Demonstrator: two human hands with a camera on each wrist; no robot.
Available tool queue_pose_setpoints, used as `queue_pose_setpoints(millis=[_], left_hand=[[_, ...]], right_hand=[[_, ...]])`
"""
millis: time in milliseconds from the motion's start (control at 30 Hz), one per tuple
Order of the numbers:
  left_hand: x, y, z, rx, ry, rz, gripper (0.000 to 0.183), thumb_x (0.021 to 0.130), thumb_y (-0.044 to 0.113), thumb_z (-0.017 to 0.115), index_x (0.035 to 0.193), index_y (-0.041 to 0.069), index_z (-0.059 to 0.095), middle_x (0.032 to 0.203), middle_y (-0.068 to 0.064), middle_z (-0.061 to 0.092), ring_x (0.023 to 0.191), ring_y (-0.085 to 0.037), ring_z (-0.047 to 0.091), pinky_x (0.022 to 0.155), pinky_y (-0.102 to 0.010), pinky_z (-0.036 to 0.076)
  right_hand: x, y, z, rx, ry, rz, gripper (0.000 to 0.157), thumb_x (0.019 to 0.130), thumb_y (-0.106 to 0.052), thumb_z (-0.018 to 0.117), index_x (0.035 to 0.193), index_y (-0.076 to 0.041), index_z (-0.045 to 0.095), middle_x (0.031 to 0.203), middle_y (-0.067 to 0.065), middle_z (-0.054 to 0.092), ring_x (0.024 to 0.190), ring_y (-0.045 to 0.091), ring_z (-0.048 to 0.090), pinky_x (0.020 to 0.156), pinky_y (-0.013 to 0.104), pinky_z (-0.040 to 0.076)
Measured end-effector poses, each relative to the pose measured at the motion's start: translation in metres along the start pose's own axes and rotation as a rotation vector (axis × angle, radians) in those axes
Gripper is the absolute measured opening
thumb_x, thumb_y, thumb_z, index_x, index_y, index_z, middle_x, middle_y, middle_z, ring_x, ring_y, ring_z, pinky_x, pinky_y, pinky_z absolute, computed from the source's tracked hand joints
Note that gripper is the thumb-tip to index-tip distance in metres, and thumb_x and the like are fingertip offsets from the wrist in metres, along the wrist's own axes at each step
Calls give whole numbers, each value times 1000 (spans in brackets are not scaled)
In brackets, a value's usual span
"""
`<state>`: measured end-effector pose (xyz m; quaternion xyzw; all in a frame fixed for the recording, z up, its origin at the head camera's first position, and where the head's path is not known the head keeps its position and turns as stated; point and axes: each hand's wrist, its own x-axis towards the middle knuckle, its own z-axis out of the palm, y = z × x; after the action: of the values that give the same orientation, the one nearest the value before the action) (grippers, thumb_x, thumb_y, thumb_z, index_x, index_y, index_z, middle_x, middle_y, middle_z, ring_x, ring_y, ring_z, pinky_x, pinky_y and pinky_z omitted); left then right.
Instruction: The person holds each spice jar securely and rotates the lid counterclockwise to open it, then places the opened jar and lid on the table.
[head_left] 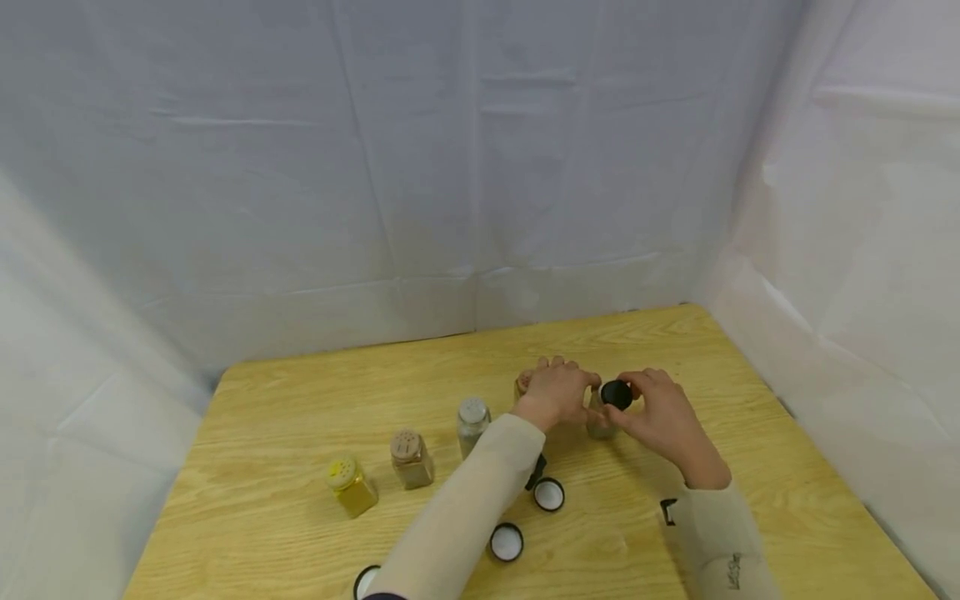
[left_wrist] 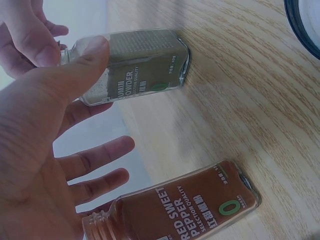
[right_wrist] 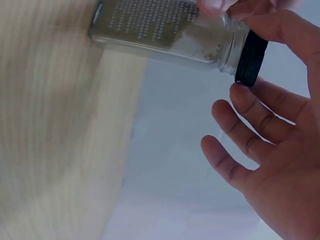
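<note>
A square glass jar of cumin powder point(left_wrist: 150, 67) stands on the table between my hands. My left hand point(head_left: 558, 394) holds it near the shoulder with thumb and index finger, its other fingers spread. With thumb and fingers my right hand point(head_left: 663, 417) pinches a black cap point(right_wrist: 251, 59), which sits slightly tilted at the mouth of the jar. Below my left palm, in the left wrist view, a jar of red sweet pepper point(left_wrist: 187, 212) shows its threaded neck; the head view has it partly hidden behind that hand.
Left of my hands stand a grey-topped jar point(head_left: 473, 421), a brown spice jar point(head_left: 412, 460) and a yellow spice jar point(head_left: 351, 486). Loose black caps lie liner-up nearer me, one point(head_left: 549, 495) beside another point(head_left: 507, 542), and a third half under my left sleeve. White sheeting point(head_left: 450, 208) surrounds the table.
</note>
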<state>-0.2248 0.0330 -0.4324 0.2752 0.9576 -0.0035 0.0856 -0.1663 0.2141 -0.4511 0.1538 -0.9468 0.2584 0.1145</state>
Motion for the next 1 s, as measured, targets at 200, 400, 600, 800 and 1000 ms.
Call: queue_pose_setpoints(millis=[200, 400, 600, 800, 1000], left_hand=[[1, -1, 0, -1, 1, 2, 64, 90, 70, 70, 147, 43, 60, 142, 4, 65, 138, -26, 54, 120, -50, 38], [0, -1, 0, 7, 1, 2, 66, 90, 72, 68, 147, 43, 60, 140, 5, 66, 136, -26, 55, 117, -49, 39], [0, -2, -1, 17, 8, -14, 67, 89, 73, 68, 148, 43, 59, 140, 5, 66, 132, -24, 56, 113, -46, 41], [-1, -2, -1, 21, 4, -21, 68, 90, 74, 66, 150, 43, 57, 144, 5, 64, 137, -24, 54, 118, -48, 39], [-1, -2, -2, 11, 4, -21, 67, 90, 73, 67, 149, 42, 58, 146, 5, 64, 139, -25, 53, 121, -50, 37]], right_hand=[[-8, 3, 4, 51, 26, 17, 40, 95, -23, 77, 125, 2, 68, 104, 13, 71, 92, 32, 61, 78, 49, 48], [-22, 1, 7, 108, 78, 38, 37, 94, -20, 76, 124, 0, 67, 100, 11, 70, 93, 30, 62, 80, 49, 48], [-38, 0, 15, 160, 89, 36, 39, 90, -15, 77, 123, 2, 66, 101, 11, 70, 95, 34, 66, 83, 53, 53], [-52, 5, 27, 152, 46, 39, 44, 85, -12, 82, 122, 3, 65, 106, 14, 72, 98, 34, 69, 86, 57, 56], [-63, 8, 37, 132, 18, 51, 44, 81, -15, 89, 117, -3, 66, 105, 12, 77, 98, 33, 75, 87, 57, 58]])
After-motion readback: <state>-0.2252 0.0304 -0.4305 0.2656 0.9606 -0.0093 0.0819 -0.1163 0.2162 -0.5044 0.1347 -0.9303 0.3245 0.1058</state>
